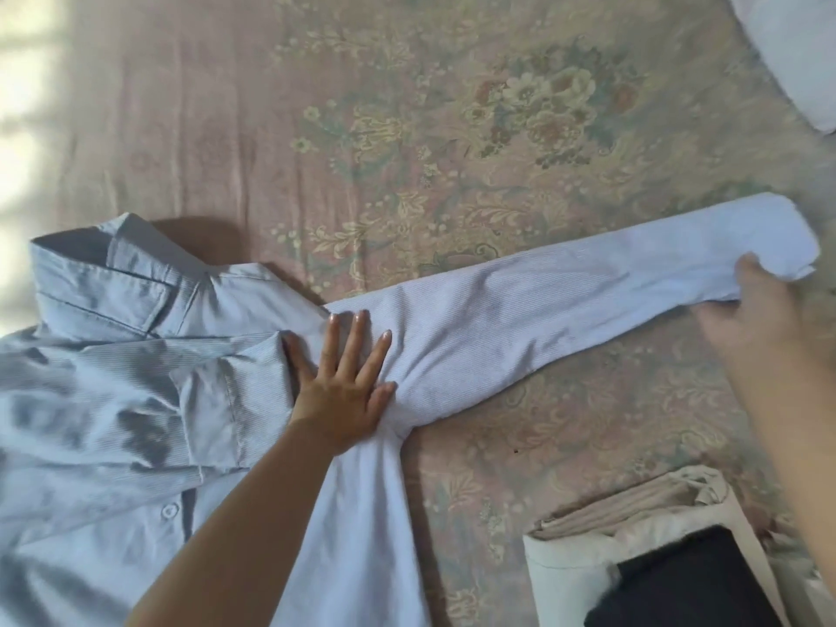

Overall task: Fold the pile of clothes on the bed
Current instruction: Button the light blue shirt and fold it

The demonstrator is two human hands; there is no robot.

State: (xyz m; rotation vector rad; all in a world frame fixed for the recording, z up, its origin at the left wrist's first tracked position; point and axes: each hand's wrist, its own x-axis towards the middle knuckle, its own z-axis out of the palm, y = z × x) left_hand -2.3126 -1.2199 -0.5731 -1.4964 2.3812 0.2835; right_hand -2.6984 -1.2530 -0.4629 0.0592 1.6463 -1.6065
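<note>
I am working on the pale blue striped cotton button-up shirt [135, 391], which lies face up on the pink floral bed sheet [407, 129], its collar to the left of my left hand [344, 400]. That hand lies flat with fingers spread, pressing the shoulder seam where the long sleeve [565, 310] begins. Further right, my right hand [751, 319] holds the cuff end stretched out; it is blurred, so I think the fingers curl round the cloth. I judge this the sleeve-fold step: next the cuff should swing leftward across the chest, with my left hand as the hinge. Beyond the sleeve the bed offers open room. Below my right hand sits a folded stack of cream and black garments [656, 563], near enough to brush.
</note>
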